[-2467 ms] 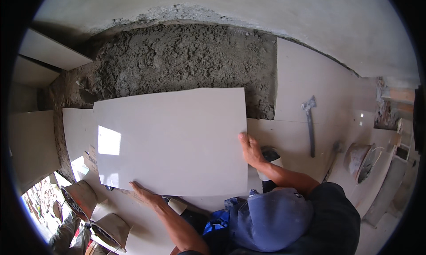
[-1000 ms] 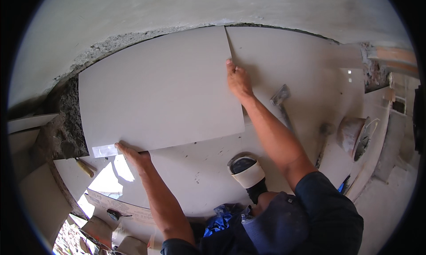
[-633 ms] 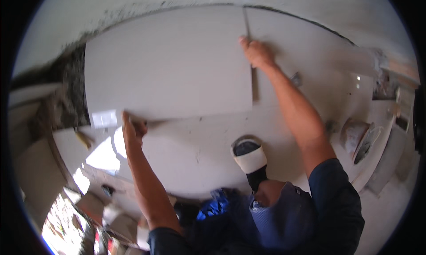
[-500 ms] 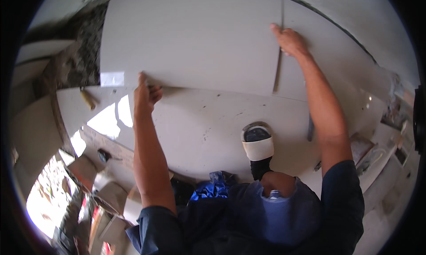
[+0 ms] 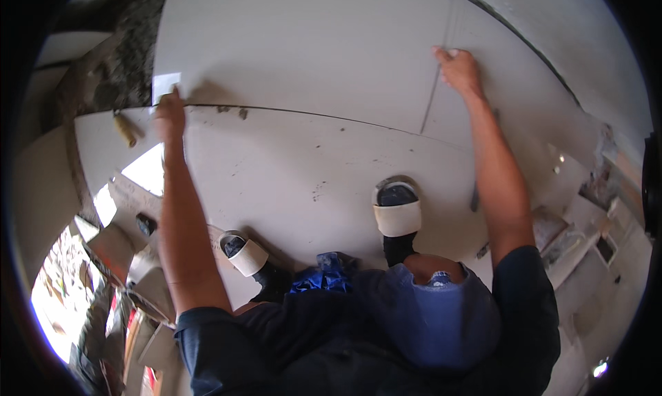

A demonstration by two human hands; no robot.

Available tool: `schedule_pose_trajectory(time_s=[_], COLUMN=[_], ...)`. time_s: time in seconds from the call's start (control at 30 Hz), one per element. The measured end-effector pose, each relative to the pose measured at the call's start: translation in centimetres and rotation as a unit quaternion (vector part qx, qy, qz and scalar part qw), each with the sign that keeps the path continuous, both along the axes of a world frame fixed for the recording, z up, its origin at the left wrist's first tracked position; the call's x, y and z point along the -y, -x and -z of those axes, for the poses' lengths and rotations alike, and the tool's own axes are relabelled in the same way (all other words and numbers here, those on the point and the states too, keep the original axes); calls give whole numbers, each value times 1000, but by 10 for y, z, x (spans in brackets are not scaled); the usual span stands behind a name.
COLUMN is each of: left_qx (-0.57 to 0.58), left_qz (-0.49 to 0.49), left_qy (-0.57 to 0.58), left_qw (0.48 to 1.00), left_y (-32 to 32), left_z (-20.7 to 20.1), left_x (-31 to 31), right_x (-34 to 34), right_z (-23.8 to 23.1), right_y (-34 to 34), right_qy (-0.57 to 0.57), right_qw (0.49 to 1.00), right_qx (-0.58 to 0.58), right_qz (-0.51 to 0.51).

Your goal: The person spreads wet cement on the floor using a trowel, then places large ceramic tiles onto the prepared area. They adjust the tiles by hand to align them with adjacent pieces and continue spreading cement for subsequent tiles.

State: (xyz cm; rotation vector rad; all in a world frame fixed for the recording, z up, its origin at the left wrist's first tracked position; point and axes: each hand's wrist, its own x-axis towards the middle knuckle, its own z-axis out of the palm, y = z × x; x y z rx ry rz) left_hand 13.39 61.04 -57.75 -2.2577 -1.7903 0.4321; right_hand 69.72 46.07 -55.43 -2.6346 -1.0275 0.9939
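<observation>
A large pale grey tile (image 5: 296, 47) lies across the far part of the floor. At its near left corner, my left hand (image 5: 170, 116) is closed about the edge, partly blurred, with the thumb on top; the other fingers are mostly hidden. My right hand (image 5: 458, 72) sits at the tile's right edge, its fingers bent over the seam beside a neighbouring tile (image 5: 510, 72). A thin dark gap runs between the large tile and the near tile (image 5: 289, 161). Small mortar crumbs (image 5: 233, 111) sit along this gap.
Rough dark mortar (image 5: 131, 61) borders the tile on the left. A yellowish tool handle (image 5: 125, 130) rests near its corner. My sandalled feet (image 5: 397, 210) are on the near tile. Cut tile pieces and debris (image 5: 572, 237) lie at right, boxes (image 5: 110, 251) at lower left.
My left hand has slid left along the near edge to the corner. The large tile's right edge has come down, and the gap there looks thinner. My right hand stays at the seam.
</observation>
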Motion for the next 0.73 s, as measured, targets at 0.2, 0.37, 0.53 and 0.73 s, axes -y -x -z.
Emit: schedule_pose_trajectory(time_s=[0.2,0.37,0.53,0.73], left_qx=[172,148,169,159], left_qz=[-266,-272,-288,-278], left_qy=[73,85,78,41], left_qw=[946,947,939,946], left_y=[52,42,32,30], left_z=[18,5,-1,5], left_x=[-58,-54,-42,-37], right_x=[34,39,38,45], right_z=[4,-10,-17,-22], right_y=[29,42,44,51], right_qy=[-53,-45,14,-10], right_qw=[978,976,986,981], right_qx=[-78,-79,-57,-76], right_qz=[184,199,154,176])
